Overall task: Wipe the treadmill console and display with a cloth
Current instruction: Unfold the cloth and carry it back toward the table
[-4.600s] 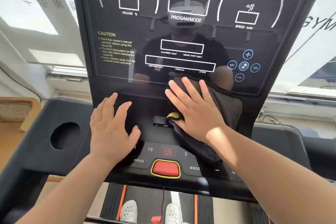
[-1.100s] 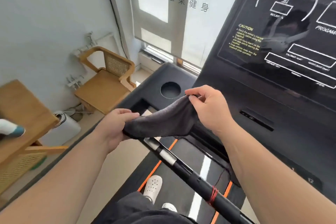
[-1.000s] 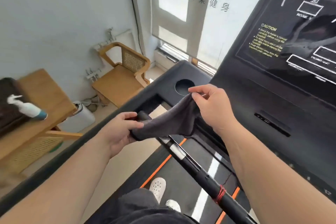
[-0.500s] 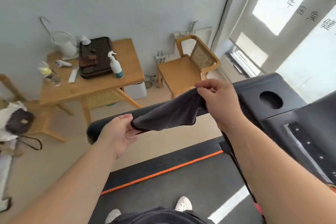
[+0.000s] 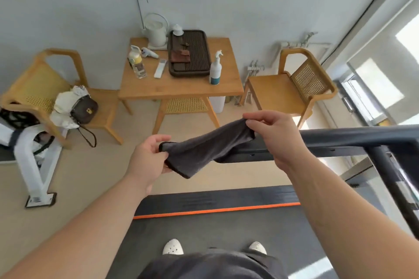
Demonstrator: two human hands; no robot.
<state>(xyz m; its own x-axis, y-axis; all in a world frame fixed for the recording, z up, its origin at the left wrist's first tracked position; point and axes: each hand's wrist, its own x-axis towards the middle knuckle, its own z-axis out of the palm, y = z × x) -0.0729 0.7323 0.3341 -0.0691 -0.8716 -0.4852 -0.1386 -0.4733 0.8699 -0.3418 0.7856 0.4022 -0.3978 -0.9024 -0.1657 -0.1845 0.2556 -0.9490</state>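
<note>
A dark grey cloth (image 5: 207, 148) hangs stretched between both hands, in the air over the treadmill's side handrail (image 5: 340, 140). My left hand (image 5: 148, 157) pinches its lower left end. My right hand (image 5: 275, 135) pinches the upper right end between thumb and fingers. The console and display are out of view; only the handrail, a black upright (image 5: 394, 186) at the right and the grey belt (image 5: 226, 229) with its orange stripe show.
Beyond the rail stands a wooden table (image 5: 181, 85) with a spray bottle (image 5: 215, 69), a dark tray (image 5: 188, 53), a kettle and a drink bottle. Wooden chairs flank it, the left chair (image 5: 47, 88) holding bags. A white machine frame (image 5: 34, 161) is at left.
The view has swung left from the console to the room's side wall. Both hands keep hold of the cloth, which earlier lay under the right hand on the console.
</note>
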